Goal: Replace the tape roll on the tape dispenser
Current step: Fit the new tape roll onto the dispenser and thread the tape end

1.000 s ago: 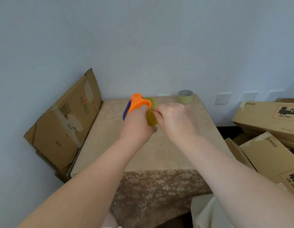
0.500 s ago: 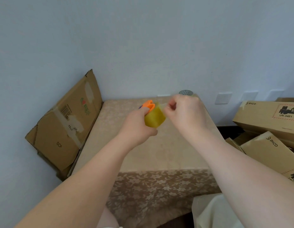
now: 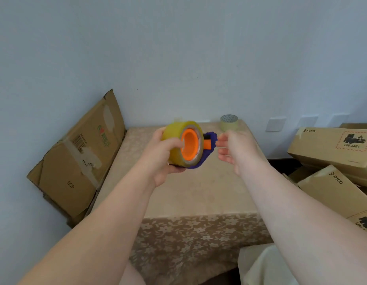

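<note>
My left hand (image 3: 161, 155) grips the tape dispenser (image 3: 207, 148), a purple body with an orange hub, held above the table. A yellowish tape roll (image 3: 175, 138) sits on the orange hub, its open side turned toward me. My right hand (image 3: 233, 150) hovers just right of the dispenser, fingers apart and holding nothing. A second, paler tape roll (image 3: 229, 122) stands on the far edge of the table (image 3: 199, 194) near the wall.
A flattened cardboard box (image 3: 80, 159) leans against the wall left of the table. Stacked cardboard boxes (image 3: 334, 149) lie to the right. A floral cloth (image 3: 197, 237) hangs over the table's front edge.
My left hand has turned the dispenser so the roll's open side faces me. My right hand has let go of the tape and drawn back to the right, uncovering the far roll.
</note>
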`<control>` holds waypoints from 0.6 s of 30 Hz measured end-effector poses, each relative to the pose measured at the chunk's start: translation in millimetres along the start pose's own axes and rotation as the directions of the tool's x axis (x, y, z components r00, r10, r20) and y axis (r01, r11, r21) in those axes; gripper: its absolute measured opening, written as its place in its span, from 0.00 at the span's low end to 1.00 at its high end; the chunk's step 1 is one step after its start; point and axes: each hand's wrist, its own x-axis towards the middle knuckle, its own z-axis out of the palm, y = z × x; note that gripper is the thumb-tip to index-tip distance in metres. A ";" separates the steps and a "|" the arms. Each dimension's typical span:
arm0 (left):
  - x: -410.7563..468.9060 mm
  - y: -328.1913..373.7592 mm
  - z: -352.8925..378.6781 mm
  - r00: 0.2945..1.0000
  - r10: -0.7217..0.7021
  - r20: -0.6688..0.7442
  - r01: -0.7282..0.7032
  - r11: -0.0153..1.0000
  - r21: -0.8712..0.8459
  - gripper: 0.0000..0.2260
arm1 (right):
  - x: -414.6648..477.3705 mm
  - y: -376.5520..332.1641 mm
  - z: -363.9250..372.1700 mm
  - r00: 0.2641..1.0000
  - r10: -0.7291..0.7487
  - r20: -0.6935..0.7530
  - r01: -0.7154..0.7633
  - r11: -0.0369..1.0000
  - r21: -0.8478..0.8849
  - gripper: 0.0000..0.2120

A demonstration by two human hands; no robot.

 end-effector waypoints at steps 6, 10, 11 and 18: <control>5.8 1.8 2.9 0.987 -0.155 0.051 0.163 0.930 -0.329 0.19 | -8.5 9.1 7.1 0.974 0.196 0.111 -0.203 0.978 0.057 0.16; 3.3 -0.9 4.4 0.968 -0.175 0.180 0.230 0.905 -0.357 0.18 | -15.3 9.2 12.4 0.886 0.200 0.418 -0.349 0.882 0.318 0.26; 2.7 -1.0 3.3 0.963 -0.178 0.204 0.243 0.902 -0.358 0.17 | -15.2 10.3 12.4 0.877 0.178 0.446 -0.357 0.863 0.357 0.28; 5.1 3.1 -12.5 0.971 -0.203 0.129 0.208 0.978 -0.027 0.09 | -14.5 14.3 -5.7 0.849 -0.027 0.527 -0.249 0.859 0.447 0.22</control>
